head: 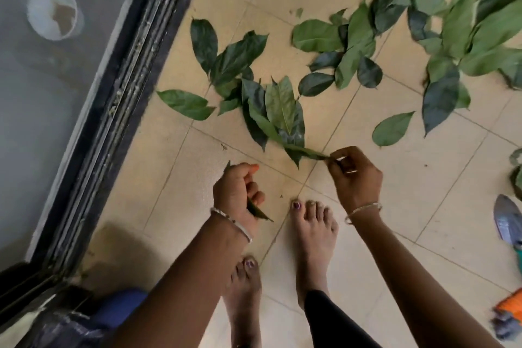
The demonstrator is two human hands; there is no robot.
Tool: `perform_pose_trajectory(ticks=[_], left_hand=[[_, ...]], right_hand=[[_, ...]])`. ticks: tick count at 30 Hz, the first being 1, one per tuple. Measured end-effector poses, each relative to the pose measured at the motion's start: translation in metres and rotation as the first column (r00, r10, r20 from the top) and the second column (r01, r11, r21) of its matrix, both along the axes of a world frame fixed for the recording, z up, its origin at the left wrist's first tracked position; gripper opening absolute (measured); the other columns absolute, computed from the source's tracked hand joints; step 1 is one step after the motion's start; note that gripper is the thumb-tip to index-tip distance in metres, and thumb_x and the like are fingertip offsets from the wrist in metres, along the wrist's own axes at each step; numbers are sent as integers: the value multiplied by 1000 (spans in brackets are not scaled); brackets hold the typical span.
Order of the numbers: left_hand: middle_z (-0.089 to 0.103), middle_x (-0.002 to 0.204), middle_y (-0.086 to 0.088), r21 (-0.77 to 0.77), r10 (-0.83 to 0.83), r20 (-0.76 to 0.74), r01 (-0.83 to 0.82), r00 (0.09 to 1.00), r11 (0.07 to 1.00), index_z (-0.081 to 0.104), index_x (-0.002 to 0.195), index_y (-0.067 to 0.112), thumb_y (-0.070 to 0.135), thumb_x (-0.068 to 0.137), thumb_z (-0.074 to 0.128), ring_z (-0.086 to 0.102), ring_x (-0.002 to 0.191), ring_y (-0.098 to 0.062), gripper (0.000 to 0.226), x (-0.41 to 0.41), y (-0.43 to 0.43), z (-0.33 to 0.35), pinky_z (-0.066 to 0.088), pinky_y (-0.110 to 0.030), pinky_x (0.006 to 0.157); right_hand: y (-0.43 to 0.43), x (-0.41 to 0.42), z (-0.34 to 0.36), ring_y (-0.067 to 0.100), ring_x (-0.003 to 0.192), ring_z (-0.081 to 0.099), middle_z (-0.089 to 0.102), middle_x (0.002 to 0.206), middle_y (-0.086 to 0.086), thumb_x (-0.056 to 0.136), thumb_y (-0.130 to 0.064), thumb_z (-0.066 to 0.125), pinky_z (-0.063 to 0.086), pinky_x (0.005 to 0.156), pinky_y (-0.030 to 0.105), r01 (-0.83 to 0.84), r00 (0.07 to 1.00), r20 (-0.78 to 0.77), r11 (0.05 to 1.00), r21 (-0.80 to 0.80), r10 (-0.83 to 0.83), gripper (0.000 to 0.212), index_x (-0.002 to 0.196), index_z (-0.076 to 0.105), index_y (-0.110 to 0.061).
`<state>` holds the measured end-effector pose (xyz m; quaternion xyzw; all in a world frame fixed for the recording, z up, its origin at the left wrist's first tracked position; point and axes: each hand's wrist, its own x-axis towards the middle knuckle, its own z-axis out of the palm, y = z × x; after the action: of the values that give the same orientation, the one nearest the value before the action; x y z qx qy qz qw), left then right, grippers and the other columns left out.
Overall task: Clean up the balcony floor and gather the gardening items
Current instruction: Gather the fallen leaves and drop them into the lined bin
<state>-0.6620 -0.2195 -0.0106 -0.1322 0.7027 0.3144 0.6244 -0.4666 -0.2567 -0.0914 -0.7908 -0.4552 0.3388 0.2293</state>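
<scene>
Green leaves lie scattered over the beige tiled floor (pixel 423 178), most densely at the upper right (pixel 463 34). My right hand (pixel 354 176) pinches the stem end of a small bunch of leaves (pixel 278 117) that stretches up and left from its fingertips. My left hand (pixel 237 192) is closed around a folded leaf (pixel 258 212), whose tip pokes out below the palm. Both wrists wear thin metal bangles. My two bare feet stand just below the hands.
A dark sliding-door track (pixel 113 110) runs diagonally along the left, with glass beyond it. A metal trowel (pixel 509 223) lies at the right edge, an orange item (pixel 511 306) below it. A dark bag (pixel 84 319) sits at the bottom left.
</scene>
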Motion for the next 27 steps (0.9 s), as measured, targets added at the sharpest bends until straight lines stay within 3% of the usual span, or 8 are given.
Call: perform_pose_trajectory(ticks=[5,10,16,19,21,23,25,27], left_hand=[[37,63,4,122,-55,119,40,991,992,40,67,19,17,91,61,22,34,-6,32,18,26,-34,17,-17,33],[41,66,3,232,-84,163,44,983,972,53,74,20,40,88,65,22,37,-6,27,38,74,-53,17,-18,33],[57,103,-4,375,-253,1,235,967,897,64,117,22,79,63,60,32,47,-5,78,63,125,-72,24,-22,39],[66,111,-7,465,-319,49,261,946,846,65,122,21,85,64,55,41,47,-5,86,81,142,-78,25,-20,38],[67,99,-5,517,-360,110,256,927,817,69,112,19,79,67,64,47,54,-9,75,91,154,-83,29,-21,42],[65,83,0,533,-382,101,274,919,801,71,89,21,62,75,72,57,67,-17,43,99,167,-91,45,-27,55],[60,65,4,521,-356,12,298,934,800,63,67,22,46,85,71,58,67,-19,31,101,182,-97,50,-33,70],[50,51,7,510,-261,-28,238,965,827,49,61,23,39,93,62,50,56,-15,39,91,194,-104,45,-31,69]], right_hand=[[43,23,-4,29,68,64,67,80,12,89,-20,69,57,62,39,278,948,-184,957,79,-260,11,98,66,-15],[89,17,-1,22,63,59,65,78,11,91,-8,65,54,60,37,262,905,-384,952,160,-185,10,98,67,-14],[136,10,2,26,67,65,69,83,8,85,-25,66,55,60,50,-59,976,-188,964,259,110,20,104,64,-22],[153,18,5,19,61,61,65,71,0,83,-16,70,54,59,41,-171,983,-13,944,284,182,20,100,64,-25],[157,22,7,12,60,59,64,70,-6,81,-17,72,53,59,34,-263,964,124,919,293,236,20,100,65,-22],[155,26,8,4,60,59,64,71,-9,82,-34,68,52,59,27,-422,903,200,869,258,379,24,102,66,-21],[152,35,5,2,63,60,65,72,-10,85,-54,64,49,59,17,-501,865,88,838,215,495,40,107,65,-21],[147,45,2,5,68,64,69,75,-7,84,-57,65,53,62,21,-420,889,-124,894,155,440,44,109,65,-21]])
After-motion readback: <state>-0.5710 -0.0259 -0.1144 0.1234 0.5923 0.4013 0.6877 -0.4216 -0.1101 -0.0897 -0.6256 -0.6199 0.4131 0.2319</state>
